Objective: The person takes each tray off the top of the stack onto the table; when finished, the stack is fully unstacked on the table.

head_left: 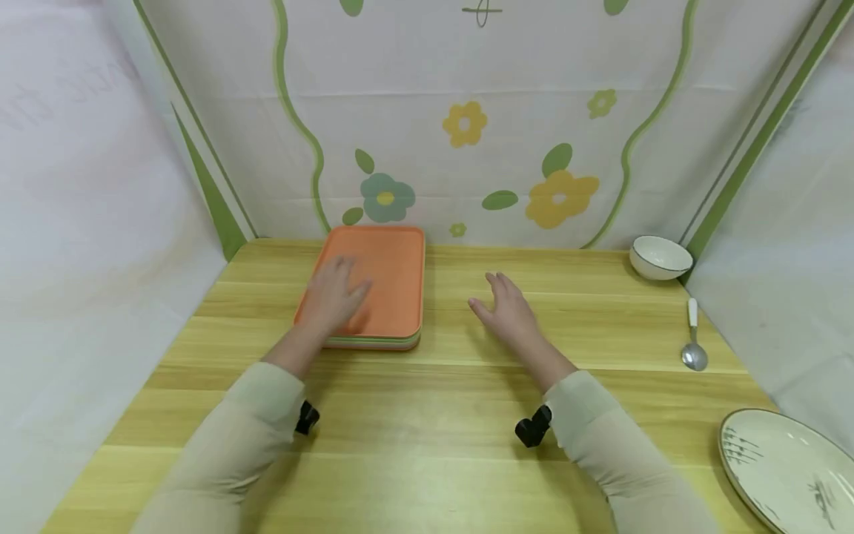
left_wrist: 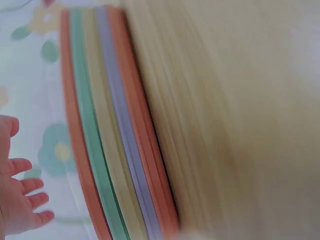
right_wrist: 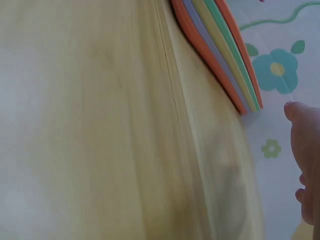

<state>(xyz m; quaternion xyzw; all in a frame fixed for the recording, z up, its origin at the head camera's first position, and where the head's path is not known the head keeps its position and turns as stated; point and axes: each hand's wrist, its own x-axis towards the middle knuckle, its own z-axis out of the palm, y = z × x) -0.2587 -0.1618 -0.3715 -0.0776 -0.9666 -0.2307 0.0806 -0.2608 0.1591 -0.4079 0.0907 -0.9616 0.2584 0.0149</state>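
A stack of trays lies flat toward the back left of the table, an orange one on top. Its edges show orange, green, yellow, purple and orange layers in the left wrist view. Over the left part of the top tray is my left hand, fingers spread and nothing in its grasp. My right hand is held above the wood to the right of the stack, thumb apart from the fingers, also holding nothing. In the right wrist view that hand appears at the right edge, apart from the trays.
The wooden table ends at a floral cloth backdrop. Along the right side are a white bowl, a spoon with a white handle, and a large oval plate near the front.
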